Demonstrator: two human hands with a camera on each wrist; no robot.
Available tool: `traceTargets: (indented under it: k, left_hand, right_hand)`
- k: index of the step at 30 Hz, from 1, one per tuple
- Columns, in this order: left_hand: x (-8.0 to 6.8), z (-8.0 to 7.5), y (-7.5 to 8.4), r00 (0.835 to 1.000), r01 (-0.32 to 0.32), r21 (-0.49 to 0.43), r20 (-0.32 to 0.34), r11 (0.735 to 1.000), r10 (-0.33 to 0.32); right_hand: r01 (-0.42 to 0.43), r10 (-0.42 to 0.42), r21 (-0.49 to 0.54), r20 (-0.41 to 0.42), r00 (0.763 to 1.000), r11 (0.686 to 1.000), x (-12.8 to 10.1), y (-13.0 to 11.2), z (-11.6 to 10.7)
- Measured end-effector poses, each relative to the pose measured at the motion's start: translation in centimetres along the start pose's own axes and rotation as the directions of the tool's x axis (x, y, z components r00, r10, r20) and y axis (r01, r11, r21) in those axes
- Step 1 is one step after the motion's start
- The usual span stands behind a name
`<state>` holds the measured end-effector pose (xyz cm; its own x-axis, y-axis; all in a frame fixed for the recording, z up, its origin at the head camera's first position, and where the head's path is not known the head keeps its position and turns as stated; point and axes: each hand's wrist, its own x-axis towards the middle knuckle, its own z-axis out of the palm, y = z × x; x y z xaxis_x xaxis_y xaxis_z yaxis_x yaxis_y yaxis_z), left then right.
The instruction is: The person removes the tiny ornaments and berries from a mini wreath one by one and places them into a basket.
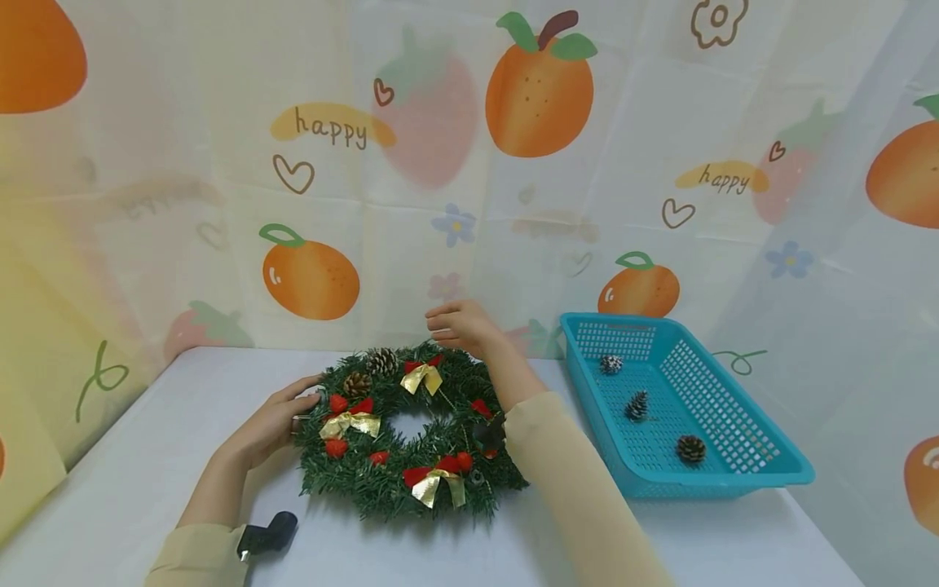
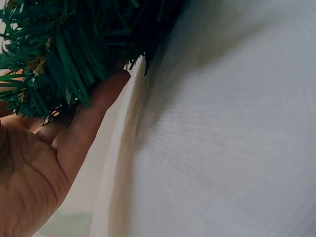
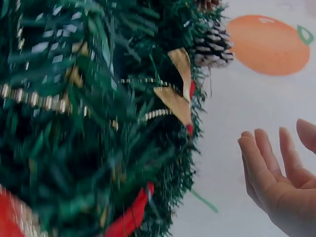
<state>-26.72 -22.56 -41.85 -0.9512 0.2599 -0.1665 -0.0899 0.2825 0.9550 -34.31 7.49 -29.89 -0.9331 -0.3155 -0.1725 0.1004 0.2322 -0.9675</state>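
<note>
A green Christmas wreath (image 1: 396, 497) with gold-and-red bows, red berries and pine cones lies on the white table. My left hand (image 1: 275, 416) grips its left edge. In the left wrist view, one digit (image 2: 94, 113) reaches under the foliage and the needles partly hide the others. My right hand (image 1: 464, 328) is raised over the wreath's far side, fingers loosely bent and holding nothing. The right wrist view shows that hand (image 3: 286, 182) apart from the wreath, near a frosted pine cone (image 3: 212, 47) and a gold bow (image 3: 180, 98).
A turquoise plastic basket (image 1: 741, 481) stands to the right of the wreath. Inside are a frosted pine cone (image 1: 610, 364), a slim dark cone (image 1: 637, 405) and a brown cone (image 1: 691, 448). A fruit-printed curtain (image 1: 469, 220) hangs behind the table (image 1: 103, 489).
</note>
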Motion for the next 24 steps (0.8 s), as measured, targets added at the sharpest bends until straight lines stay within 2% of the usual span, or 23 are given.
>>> traceTargets:
  k: [12,24]
  left_hand:
    - [-0.1,0.0,0.2,1.0,-0.001,0.002,0.003,1.0,0.001]
    - [-0.2,0.0,0.1,1.0,-0.002,0.0,0.0,1.0,0.002]
  right_hand:
    - [-0.014,0.015,-0.028,0.035,0.999,0.999,1.2,0.5,2.5]
    - [-0.035,0.036,-0.041,0.026,0.999,0.999,1.8,1.1,4.7]
